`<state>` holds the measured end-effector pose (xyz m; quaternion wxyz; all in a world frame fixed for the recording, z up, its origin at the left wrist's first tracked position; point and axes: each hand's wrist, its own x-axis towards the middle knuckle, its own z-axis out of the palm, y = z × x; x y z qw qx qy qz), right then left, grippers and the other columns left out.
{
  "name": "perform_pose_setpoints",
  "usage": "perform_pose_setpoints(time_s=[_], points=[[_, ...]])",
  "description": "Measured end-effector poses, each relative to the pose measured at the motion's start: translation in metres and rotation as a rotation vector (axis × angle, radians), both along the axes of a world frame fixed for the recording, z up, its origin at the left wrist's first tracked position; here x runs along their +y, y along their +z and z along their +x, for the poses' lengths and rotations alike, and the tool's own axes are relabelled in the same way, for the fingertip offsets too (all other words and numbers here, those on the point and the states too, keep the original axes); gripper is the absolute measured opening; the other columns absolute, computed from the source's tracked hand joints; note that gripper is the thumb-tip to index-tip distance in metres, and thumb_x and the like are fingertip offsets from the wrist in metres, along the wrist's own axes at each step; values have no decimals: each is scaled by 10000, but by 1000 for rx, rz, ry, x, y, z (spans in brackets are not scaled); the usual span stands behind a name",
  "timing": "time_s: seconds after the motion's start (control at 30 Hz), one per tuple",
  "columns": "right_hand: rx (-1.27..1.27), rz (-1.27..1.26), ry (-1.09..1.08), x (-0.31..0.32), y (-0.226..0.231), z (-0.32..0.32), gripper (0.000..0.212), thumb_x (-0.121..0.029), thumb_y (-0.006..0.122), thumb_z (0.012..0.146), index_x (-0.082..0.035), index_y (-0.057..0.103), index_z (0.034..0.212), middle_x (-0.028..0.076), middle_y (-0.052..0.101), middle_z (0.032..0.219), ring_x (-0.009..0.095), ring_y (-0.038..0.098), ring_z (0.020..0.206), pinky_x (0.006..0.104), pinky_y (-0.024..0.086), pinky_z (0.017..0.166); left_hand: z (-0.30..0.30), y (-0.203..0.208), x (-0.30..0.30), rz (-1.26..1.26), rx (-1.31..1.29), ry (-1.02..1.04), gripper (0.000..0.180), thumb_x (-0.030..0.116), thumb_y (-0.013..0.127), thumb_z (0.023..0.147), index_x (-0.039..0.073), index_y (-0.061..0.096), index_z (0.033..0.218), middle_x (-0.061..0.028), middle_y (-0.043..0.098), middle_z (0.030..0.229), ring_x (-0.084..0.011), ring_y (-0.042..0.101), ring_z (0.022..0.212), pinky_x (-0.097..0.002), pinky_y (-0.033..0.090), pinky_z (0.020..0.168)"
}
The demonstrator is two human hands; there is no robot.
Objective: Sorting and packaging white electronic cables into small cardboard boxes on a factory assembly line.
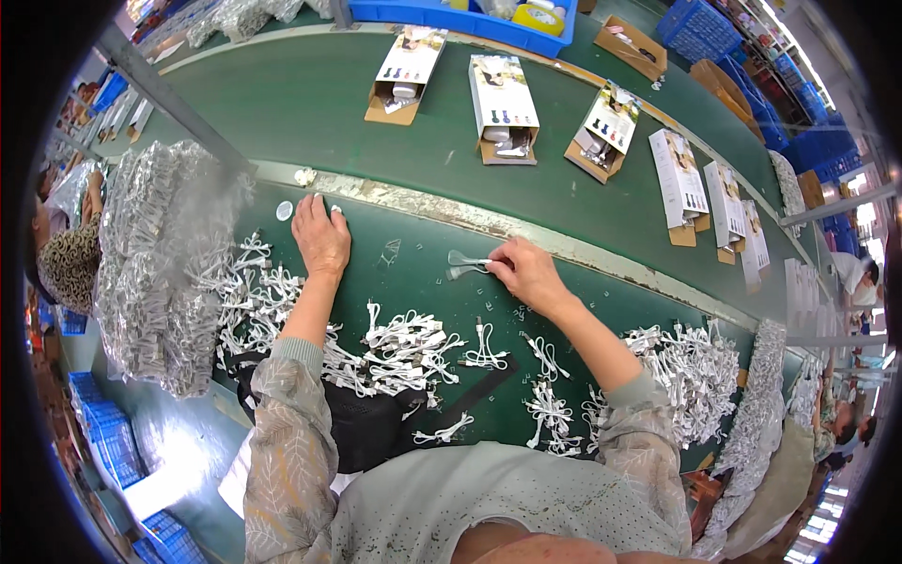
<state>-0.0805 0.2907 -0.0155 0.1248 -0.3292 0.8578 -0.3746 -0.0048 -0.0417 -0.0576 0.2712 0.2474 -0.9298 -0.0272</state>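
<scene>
Plastic piece (462, 259), clear, left of the right hand (531, 274), one end in its narrow grip; left hand's (322, 242) grip unclear.

Cable bundles (404, 348) lie heaped along the near side of the counter (413, 287). Behind them, the left hand (321, 237) and right hand (528, 274) are near a ledge (470, 218); beyond it, boxes (505, 92) line a belt (282, 94), with a crate (423, 15) behind.

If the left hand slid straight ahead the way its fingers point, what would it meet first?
The left hand would probably meet the long, off-white, paint-chipped ledge just ahead; depth there is hard to judge.
</scene>
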Motion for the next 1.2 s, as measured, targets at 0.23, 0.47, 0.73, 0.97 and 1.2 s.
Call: perform_pose_setpoints(time_s=[0.23, 0.47, 0.73, 0.97, 1.2], points=[[78, -107, -645, 17, 14, -52, 230, -239, 633, 767, -11, 635, 739, 161, 636, 671, 322, 628, 649, 387, 490, 654, 6, 2, 3, 6, 5, 2, 377, 181, 534, 809, -13, 512, 1132, -177, 500, 1212, -329, 436, 1176, -437, 323, 995], [328, 54, -857, 23, -24, -141, 208, -216, 599, 763, -16, 649, 730, 204, 643, 752, 387, 621, 757, 475, 476, 713, 9, 0, 10, 19, -38, 9, 391, 188, 532, 818, -17, 506, 1149, -172, 496, 1222, -317, 432, 1185, -426, 312, 1009], [312, 5, 2, 1, 23, -44, 257, -24, 578, 779, -85, 611, 1027, 149, 629, 945, 341, 594, 904, 386, 476, 802, 0, 1, -3, -9, 8, 0, 384, 202, 535, 808, 0, 519, 1134, -166, 508, 1214, -316, 447, 1174, -423, 323, 1001], [84, 81, 410, 23, 22, 53, 175, -48, 625, 757, -43, 616, 931, 86, 577, 916, 274, 558, 879, 382, 477, 730, -1, -6, -5, -34, -3, 4, 394, 214, 555, 809, -2, 528, 1137, -167, 511, 1207, -318, 454, 1162, -427, 331, 992], [-189, 4, -331, 37, 26, 11, 200, -192, 622, 786, 7, 606, 789, 146, 632, 675, 234, 629, 620, 327, 485, 611, 6, -1, 3, -14, -21, 6, 373, 193, 533, 819, -3, 518, 1136, -174, 507, 1203, -320, 446, 1171, -432, 329, 993]])
